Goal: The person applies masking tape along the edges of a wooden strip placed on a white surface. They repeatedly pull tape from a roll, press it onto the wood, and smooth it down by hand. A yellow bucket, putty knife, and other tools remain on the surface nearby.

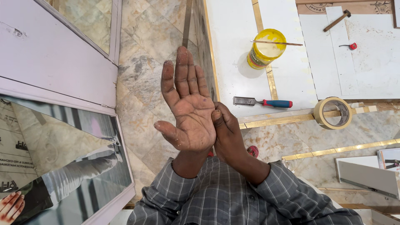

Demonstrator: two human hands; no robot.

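The marble floor (141, 83) fills the middle of the frame. A white panelled counter (233, 62) with brass-coloured strips takes the upper right, and a mirrored panel (62, 158) leans at the lower left. At centre, the left hand (187, 112) is spread flat, palm toward the camera and fingers pointing up the frame. It holds nothing, and its skin is dusted with pale specks. The right hand (227, 133) clasps the little-finger edge of that palm from the right, its thumb pressed onto the heel; it holds nothing else. The step looks like rubbing or picking at the palm, a move that calls for thumb pressure on one spot while the left hand keeps flat. On the counter stand a yellow can (266, 52) with a thin stick (277, 43) across its rim, and a roll of masking tape (332, 113) at the counter's edge. A chisel (262, 102) with a red-and-blue handle lies just right of the hands, apart from them. A hammer (336, 21) lies far upper right.
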